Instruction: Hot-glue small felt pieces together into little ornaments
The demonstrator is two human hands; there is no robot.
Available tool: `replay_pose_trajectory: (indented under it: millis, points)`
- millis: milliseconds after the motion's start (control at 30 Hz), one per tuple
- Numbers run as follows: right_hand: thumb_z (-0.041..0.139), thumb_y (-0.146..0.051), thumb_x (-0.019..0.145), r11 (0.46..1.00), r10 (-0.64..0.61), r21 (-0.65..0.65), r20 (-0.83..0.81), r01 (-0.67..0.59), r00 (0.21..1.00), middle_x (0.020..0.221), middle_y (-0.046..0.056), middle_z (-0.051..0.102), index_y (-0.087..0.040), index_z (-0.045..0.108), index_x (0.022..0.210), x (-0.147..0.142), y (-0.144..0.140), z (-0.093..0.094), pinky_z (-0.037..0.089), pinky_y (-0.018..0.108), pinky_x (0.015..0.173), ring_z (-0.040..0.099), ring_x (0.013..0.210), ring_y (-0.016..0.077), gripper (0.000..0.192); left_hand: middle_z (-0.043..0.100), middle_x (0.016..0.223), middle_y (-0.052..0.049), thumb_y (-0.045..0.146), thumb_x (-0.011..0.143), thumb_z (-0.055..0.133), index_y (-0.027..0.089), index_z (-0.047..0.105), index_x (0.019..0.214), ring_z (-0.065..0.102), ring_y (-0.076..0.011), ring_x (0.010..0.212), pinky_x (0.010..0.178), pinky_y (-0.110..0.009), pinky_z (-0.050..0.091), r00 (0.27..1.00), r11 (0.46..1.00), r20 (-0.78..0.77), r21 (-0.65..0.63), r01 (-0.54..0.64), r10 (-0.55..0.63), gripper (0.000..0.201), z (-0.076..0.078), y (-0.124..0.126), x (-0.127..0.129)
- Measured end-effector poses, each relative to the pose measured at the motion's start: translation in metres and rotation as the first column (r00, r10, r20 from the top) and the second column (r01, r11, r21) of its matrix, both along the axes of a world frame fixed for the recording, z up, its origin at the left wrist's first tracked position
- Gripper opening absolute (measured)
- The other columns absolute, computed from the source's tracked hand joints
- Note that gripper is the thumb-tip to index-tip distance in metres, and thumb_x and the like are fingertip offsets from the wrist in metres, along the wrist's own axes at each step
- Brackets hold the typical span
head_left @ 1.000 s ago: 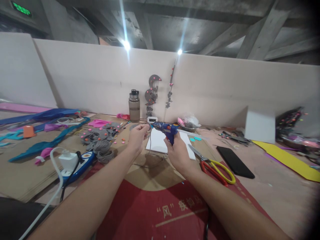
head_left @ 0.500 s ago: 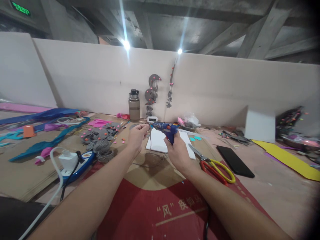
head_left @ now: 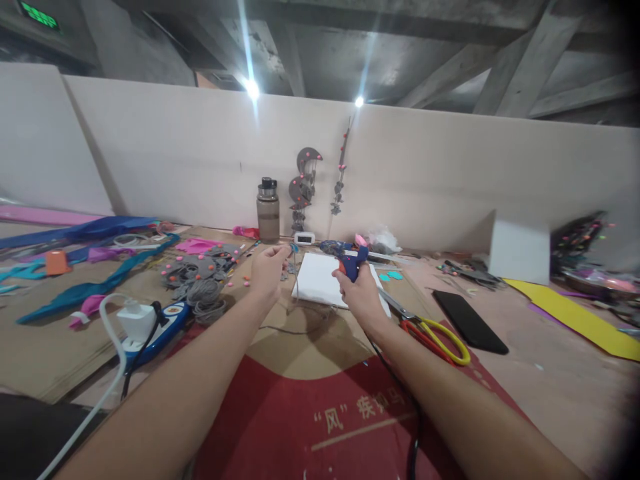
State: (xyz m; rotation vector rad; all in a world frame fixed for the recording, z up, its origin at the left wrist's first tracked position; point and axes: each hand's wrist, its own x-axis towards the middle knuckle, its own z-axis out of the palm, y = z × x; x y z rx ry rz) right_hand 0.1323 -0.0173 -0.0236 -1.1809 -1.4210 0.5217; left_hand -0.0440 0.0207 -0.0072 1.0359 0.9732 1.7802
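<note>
My right hand [head_left: 361, 298] grips the handle of a blue glue gun [head_left: 346, 256], held above the white foam sheet [head_left: 320, 280] with its nozzle pointing left. My left hand [head_left: 267, 270] pinches a thin grey string [head_left: 296, 280] with a small piece at its top end; the string hangs down toward the cardboard. The two hands are apart, a short gap between the glue gun's nozzle and the pinched piece.
Red-and-yellow scissors [head_left: 430, 333] and a black phone [head_left: 470, 323] lie right of the foam sheet. A brown bottle [head_left: 269, 212] stands at the partition wall. Grey felt pieces and coils [head_left: 200, 283] lie at left, near a white power strip [head_left: 143, 327]. A yellow sheet [head_left: 580, 320] is far right.
My right hand has drawn the glue gun to the right, away from the piece in my left hand. My left hand has dropped slightly and still pinches the string.
</note>
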Motion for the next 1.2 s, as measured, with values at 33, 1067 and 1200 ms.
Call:
replay_pose_trajectory:
  millis: [33,1067,1200]
  points:
    - [0.053,-0.034,0.076,0.997,0.011,-0.078,-0.025,-0.013,1.0,0.081,0.004,0.064,-0.018,0.046,0.102,0.003,0.005,-0.003,0.043,0.024,0.045,0.055,0.054,0.0117,0.031,0.05,0.055,0.004,0.031,0.06,0.067,0.015,0.059,0.064,0.037,-0.0048,0.045,0.043,-0.019,0.023,1.0,1.0,-0.005,0.012,-0.009,0.009,0.019,0.0,-0.001,0.001]
    - [0.053,-0.026,0.076,0.99,0.131,0.046,0.001,-0.13,0.991,0.071,-0.003,0.052,-0.019,0.052,0.08,-0.014,-0.014,0.016,0.039,0.024,0.059,0.047,0.064,0.0106,0.008,0.064,0.067,-0.002,0.023,0.07,0.059,0.017,0.065,0.071,0.054,-0.0135,0.061,0.061,-0.025,0.038,0.751,0.964,-0.636,0.268,-0.001,0.177,0.009,0.006,-0.041,0.029]
    - [0.053,-0.024,0.079,0.973,-0.035,0.232,0.235,-0.021,0.971,0.074,-0.001,0.053,-0.019,0.057,0.075,-0.008,-0.019,0.023,0.038,0.026,0.064,0.047,0.069,0.0127,0.007,0.063,0.065,-0.002,0.022,0.069,0.059,0.017,0.066,0.07,0.054,-0.0133,0.061,0.06,-0.025,0.038,0.75,0.966,-0.644,0.258,0.033,0.147,0.009,0.007,-0.043,0.031]
